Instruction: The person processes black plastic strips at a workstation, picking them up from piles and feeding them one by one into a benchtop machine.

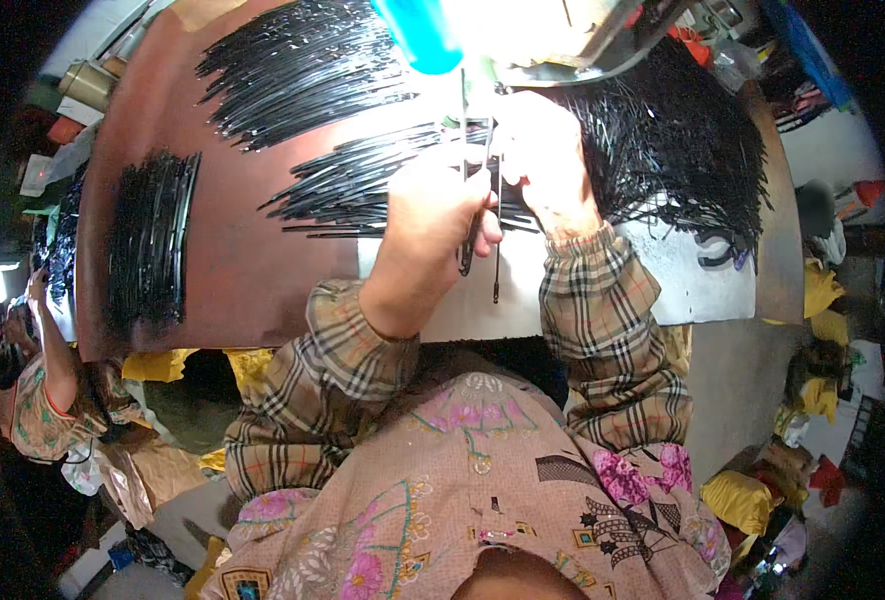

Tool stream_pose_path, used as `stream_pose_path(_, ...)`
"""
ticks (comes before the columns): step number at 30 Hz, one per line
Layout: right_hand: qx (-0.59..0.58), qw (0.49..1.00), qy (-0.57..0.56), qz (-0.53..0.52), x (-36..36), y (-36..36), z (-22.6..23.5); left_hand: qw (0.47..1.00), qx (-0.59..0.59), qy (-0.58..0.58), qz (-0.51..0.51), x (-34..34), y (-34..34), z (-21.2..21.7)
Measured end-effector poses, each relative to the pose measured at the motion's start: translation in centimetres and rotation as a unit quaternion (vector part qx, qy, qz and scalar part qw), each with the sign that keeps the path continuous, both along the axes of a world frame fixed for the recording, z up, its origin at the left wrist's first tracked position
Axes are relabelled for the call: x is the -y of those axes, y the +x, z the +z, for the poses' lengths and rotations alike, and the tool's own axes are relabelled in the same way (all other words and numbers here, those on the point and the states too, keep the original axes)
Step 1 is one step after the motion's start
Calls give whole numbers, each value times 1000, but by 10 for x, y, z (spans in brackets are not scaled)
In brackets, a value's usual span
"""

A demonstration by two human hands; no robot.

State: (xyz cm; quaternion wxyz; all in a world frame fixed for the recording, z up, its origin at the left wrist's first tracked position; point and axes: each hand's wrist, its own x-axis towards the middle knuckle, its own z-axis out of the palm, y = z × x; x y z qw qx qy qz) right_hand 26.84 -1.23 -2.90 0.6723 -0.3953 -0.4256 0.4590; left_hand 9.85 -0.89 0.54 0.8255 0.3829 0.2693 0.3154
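Left hand [435,203]: grip closed on a slender black piece [466,262]. Thin dark rod [498,262] lies just right of that grip, between the hands above the surface [238,285], long axis pointing away from the body; right hand [548,150] nearer its far end, grip state indeterminable through glare

Long, thin black strips [303,85] are gleaming against a reddish-brown desk [238,255]; tan plaid sleeves [603,300] are showing black, white and red lines; a pinkish-beige cloth garment [438,485] is bearing magenta flowers.
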Motion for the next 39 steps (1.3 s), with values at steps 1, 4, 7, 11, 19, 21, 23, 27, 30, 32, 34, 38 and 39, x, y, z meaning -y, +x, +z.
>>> stream_pose_path(1,-12,997,79,2,-4,-3,-8,997,-72,36,17,2,4,4)
stream_pose_path(4,6,999,-37,-22,9,-1,-6,998,-61,28,19,11,5,5)
stream_pose_path(7,-56,998,-30,16,10,-9,-2,997,-13,-81,-1,14,-13,5)
stream_pose_path(11,6,997,-82,12,18,-8,20,839,-376,330,213,-11,-81,8)
stream_pose_path(19,72,985,-91,-124,20,6,46,224,-808,527,138,-71,-242,-17)
stream_pose_path(21,149,965,-88,-200,33,21,52,263,-798,517,165,-64,-243,-11)
stream_pose_path(23,322,907,-116,-247,50,51,45,338,-730,550,226,-57,-216,-7)
stream_pose_path(27,577,769,-101,-256,69,69,30,615,-452,618,190,-28,-128,2)
stream_pose_path(30,562,780,-118,-248,70,56,32,679,-372,618,139,-7,-93,-1)
stream_pose_path(32,527,805,-107,-251,75,52,31,688,-359,619,122,-3,-87,0)
stream_pose_path(34,502,821,-112,-246,78,49,28,655,-403,631,107,-3,-91,-2)
stream_pose_path(38,505,833,-68,-215,65,43,24,667,-409,611,120,2,-92,-8)
stream_pose_path(39,523,825,-54,-208,61,43,24,666,-409,613,117,2,-90,-9)
